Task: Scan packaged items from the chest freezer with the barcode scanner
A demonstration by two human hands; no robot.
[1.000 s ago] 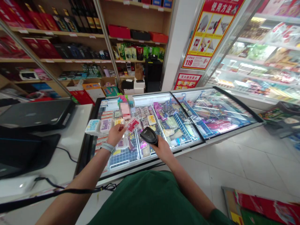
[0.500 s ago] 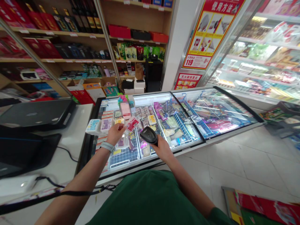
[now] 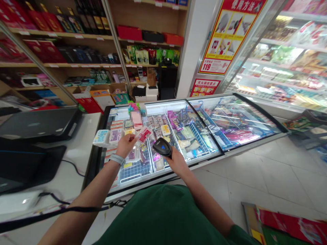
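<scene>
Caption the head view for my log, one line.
Left hand holds a red-and-white packet near the black barcode scanner in the right hand above a glass-topped freezer.

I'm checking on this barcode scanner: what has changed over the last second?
Neither hand has taken hold of or let go of anything. A small blue light now shows on the black handheld barcode scanner in the right hand; it wasn't visible earlier. The left hand still holds the red and white packet up in about the same place. The glass-topped freezer looks unchanged.
</scene>
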